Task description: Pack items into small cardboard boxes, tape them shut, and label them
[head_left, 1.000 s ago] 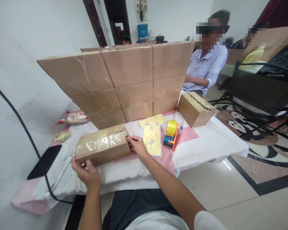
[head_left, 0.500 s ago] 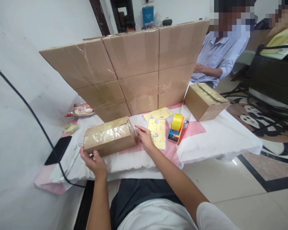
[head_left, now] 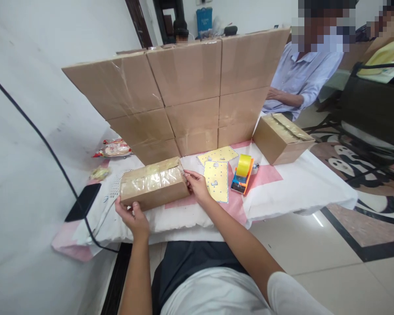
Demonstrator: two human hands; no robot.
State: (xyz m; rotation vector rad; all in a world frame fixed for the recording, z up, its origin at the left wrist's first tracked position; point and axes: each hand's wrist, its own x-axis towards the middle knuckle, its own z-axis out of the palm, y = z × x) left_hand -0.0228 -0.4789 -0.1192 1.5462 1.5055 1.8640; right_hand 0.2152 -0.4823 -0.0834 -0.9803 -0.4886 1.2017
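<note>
A long cardboard box (head_left: 157,194) lies on the near part of the table, shiny clear tape along its top. My left hand (head_left: 134,218) grips its lower left corner, thumb on the front face and fingers round the end. At the other end, my right hand (head_left: 197,184) has its fingers pinched together against the box's right edge. Whatever lies between those fingertips is too small to make out. Just right of that hand are yellow dotted paper sheets (head_left: 221,192) and a tape dispenser (head_left: 242,177) with a yellow roll.
Stacked cardboard boxes (head_left: 193,74) form a wall at the back of the table. Another taped box (head_left: 280,142) stands at the right, near a seated person (head_left: 302,78). A phone (head_left: 83,202), snack packets (head_left: 113,148) and a hanging black cable (head_left: 46,142) are on the left.
My right fingers have come in against the box's right end. My left hand keeps its hold at the left corner. The whole view has shifted slightly.
</note>
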